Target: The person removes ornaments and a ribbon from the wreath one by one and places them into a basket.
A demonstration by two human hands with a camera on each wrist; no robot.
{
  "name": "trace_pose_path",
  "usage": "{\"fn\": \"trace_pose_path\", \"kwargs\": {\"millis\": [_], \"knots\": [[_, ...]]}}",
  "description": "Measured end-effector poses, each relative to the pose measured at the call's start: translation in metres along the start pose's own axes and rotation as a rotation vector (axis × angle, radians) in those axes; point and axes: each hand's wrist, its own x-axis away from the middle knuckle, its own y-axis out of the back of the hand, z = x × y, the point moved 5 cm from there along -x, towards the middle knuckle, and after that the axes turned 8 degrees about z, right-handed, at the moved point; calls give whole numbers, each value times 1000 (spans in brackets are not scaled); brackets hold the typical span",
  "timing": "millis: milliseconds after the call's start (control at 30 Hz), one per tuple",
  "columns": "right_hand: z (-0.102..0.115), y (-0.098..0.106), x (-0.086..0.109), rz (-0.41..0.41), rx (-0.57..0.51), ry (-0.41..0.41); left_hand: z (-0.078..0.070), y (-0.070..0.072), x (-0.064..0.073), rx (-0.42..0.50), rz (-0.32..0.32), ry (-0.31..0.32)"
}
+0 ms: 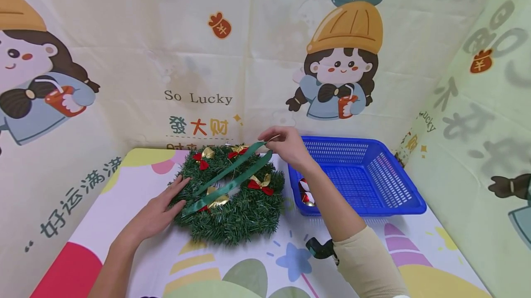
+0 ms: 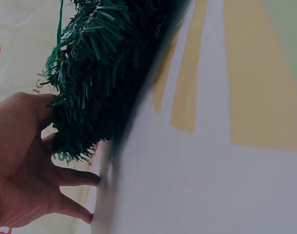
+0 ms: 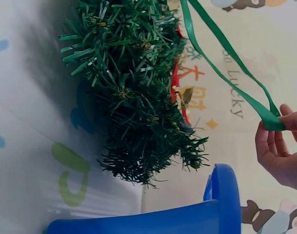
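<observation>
A green wreath [image 1: 244, 217] with red and gold bows [image 1: 261, 184] lies on the table. My right hand [image 1: 286, 146] pinches a green ribbon [image 1: 232, 183] between thumb and fingers, above the wreath's far right side. From there the ribbon's two strands slope down across the wreath to its left side; in the right wrist view the ribbon [image 3: 236, 87] forms a loop up to the fingertips. My left hand [image 1: 159, 210] rests at the wreath's left edge with fingers spread. In the left wrist view, two fingers of the left hand [image 2: 26, 165] reach down to the tabletop beside the branches.
To the right of the wreath stands a blue plastic basket [image 1: 398, 164], with a few small red and white pieces [image 1: 306, 192] in its left corner. A black object [image 1: 319, 248] shows at the right forearm. Printed cloth walls [image 1: 257, 58] enclose the table [image 1: 232, 275] behind and at the sides.
</observation>
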Motion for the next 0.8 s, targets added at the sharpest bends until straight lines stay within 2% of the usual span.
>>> {"fn": "trace_pose_path", "kwargs": {"millis": [300,500,800], "knots": [[6,10,10,-43,-29,45,0,0,-1,-2,4,-1],[8,18,17,-91,-42,47,0,0,-1,1,4,-3],[11,24,27,-118,-62,60,1,0,-3,-2,9,-6]]}}
